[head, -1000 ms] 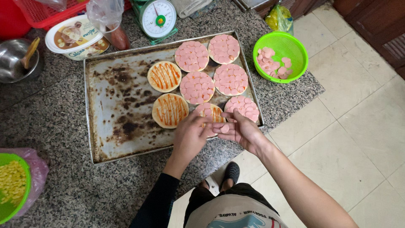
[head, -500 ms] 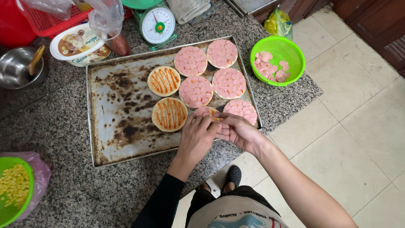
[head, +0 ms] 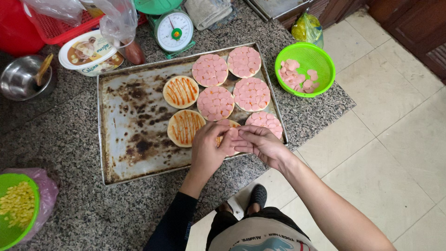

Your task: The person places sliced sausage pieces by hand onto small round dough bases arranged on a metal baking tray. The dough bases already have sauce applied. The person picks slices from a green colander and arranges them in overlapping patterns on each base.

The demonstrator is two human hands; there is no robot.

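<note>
A scorched metal baking tray lies on the granite counter. It holds several round bases covered with pink sausage slices and two bases with only orange sauce stripes. One more sauced base sits at the tray's near edge, mostly hidden by my hands. My left hand and my right hand meet over it, fingertips touching, pinching pink sausage slices onto it.
A green basket with more sausage slices stands right of the tray at the counter's edge. Behind the tray are a kitchen scale, a round tub and a metal bowl. A green bowl of corn sits near left.
Both hands have stayed over the near base, with the fingers drawing closer together on the slices. The view has shifted slightly.
</note>
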